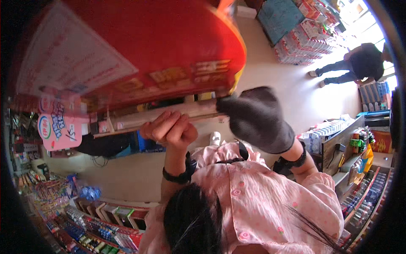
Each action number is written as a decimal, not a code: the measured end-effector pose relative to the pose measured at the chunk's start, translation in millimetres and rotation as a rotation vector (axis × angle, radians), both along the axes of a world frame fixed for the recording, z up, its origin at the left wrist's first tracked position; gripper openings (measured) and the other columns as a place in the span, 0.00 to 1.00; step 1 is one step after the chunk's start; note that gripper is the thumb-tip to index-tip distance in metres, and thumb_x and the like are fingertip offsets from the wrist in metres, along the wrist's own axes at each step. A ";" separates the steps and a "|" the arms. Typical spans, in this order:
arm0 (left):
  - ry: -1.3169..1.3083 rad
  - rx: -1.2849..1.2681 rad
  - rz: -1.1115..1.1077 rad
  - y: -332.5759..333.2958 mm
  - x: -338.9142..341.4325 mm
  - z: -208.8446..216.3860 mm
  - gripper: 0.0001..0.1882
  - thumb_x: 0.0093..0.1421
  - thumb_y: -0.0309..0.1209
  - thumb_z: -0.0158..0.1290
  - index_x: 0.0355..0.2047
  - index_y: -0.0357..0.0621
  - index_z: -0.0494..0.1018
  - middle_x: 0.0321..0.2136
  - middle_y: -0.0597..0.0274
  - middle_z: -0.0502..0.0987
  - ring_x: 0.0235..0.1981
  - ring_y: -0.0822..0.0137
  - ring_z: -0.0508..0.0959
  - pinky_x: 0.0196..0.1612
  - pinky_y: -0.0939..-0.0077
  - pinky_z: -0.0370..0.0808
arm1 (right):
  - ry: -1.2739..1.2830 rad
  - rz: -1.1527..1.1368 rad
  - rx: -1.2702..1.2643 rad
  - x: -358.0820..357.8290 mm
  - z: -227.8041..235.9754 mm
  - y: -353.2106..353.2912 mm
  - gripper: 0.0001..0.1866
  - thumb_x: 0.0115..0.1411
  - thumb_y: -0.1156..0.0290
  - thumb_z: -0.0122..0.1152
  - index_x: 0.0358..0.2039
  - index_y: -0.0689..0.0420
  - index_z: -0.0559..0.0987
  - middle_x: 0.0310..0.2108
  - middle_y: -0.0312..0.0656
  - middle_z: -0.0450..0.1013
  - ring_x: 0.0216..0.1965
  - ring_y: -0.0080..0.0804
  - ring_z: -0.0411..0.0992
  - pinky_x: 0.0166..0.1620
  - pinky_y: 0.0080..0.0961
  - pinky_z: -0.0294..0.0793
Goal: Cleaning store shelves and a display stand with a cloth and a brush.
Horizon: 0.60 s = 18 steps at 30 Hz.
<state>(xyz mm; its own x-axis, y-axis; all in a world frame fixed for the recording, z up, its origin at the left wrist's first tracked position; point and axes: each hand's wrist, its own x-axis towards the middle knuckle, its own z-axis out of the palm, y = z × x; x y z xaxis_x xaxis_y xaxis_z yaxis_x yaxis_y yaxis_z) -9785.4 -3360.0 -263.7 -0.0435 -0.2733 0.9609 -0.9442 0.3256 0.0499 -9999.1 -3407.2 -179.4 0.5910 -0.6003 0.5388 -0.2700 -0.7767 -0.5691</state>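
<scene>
A light wooden board [169, 114] runs along the lower edge of a large red panel [169, 38] with a yellow rim. My left hand [171, 129] is closed with its fingers curled at the front of this board, seemingly around its edge. Dark grey cloth, like a sock or mitt [260, 122], covers my right hand [270, 127] down to the wrist. Its tip touches or nearly touches the board's right end, and the fingers inside are hidden. Both my wrists carry black bands [179, 173].
A pink tag [63, 131] hangs at the panel's left end. Stocked shelves [93, 233] line the lower left, with more racks [368, 199] at right. Stacked cartons [302, 42] stand at the far right. Another person [359, 63] is near the bright doorway.
</scene>
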 end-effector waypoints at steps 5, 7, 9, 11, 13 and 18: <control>0.017 -0.006 0.003 -1.2 1.5 1.1 0.03 0.62 0.35 0.45 0.32 0.54 0.67 0.35 0.68 0.69 0.41 0.65 0.70 0.53 0.54 0.56 | 0.163 0.021 -0.084 5.2 13.8 5.8 0.27 0.40 0.70 0.69 0.43 0.56 0.70 0.20 0.36 0.69 0.17 0.36 0.71 0.20 0.31 0.67; 0.011 -0.033 0.019 -4.4 2.9 1.7 0.01 0.60 0.33 0.45 0.31 0.56 0.67 0.33 0.71 0.69 0.39 0.69 0.71 0.50 0.57 0.56 | 0.133 0.040 -0.066 11.5 18.6 8.1 0.28 0.40 0.70 0.68 0.44 0.57 0.68 0.22 0.39 0.69 0.19 0.40 0.71 0.21 0.31 0.69; -0.008 -0.059 0.043 -5.1 6.2 3.2 0.02 0.60 0.32 0.45 0.31 0.56 0.67 0.32 0.71 0.68 0.38 0.69 0.71 0.49 0.59 0.56 | 0.192 -0.001 -0.101 11.4 22.2 10.6 0.26 0.41 0.72 0.65 0.43 0.57 0.68 0.22 0.40 0.69 0.20 0.41 0.72 0.22 0.32 0.69; -0.022 -0.033 0.037 -2.8 6.8 5.7 0.02 0.60 0.32 0.45 0.30 0.56 0.67 0.32 0.71 0.68 0.38 0.69 0.71 0.50 0.59 0.56 | 0.154 0.021 -0.015 12.0 31.0 14.7 0.23 0.43 0.75 0.61 0.42 0.57 0.69 0.21 0.40 0.68 0.20 0.42 0.72 0.23 0.32 0.70; -0.017 -0.010 0.042 -1.9 4.9 6.2 0.02 0.60 0.32 0.45 0.30 0.55 0.67 0.32 0.71 0.68 0.38 0.68 0.71 0.49 0.58 0.56 | 0.056 0.087 0.068 11.5 30.0 9.3 0.20 0.44 0.77 0.58 0.41 0.57 0.70 0.20 0.40 0.68 0.20 0.42 0.72 0.23 0.32 0.71; 0.041 -0.042 0.008 -7.7 2.2 7.3 0.01 0.59 0.30 0.45 0.30 0.53 0.66 0.32 0.69 0.68 0.37 0.66 0.71 0.48 0.59 0.58 | 0.001 0.125 -0.019 9.5 21.3 2.3 0.16 0.48 0.77 0.57 0.40 0.57 0.71 0.19 0.40 0.67 0.19 0.39 0.71 0.22 0.30 0.70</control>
<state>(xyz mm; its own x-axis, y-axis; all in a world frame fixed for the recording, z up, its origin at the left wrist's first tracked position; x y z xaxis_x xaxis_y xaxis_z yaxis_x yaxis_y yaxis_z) -9783.2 -3367.7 -256.4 -0.0015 -0.2331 0.9725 -0.9441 0.3209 0.0755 -9989.6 -3404.9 -158.1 0.6613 -0.5119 0.5483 -0.1713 -0.8147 -0.5540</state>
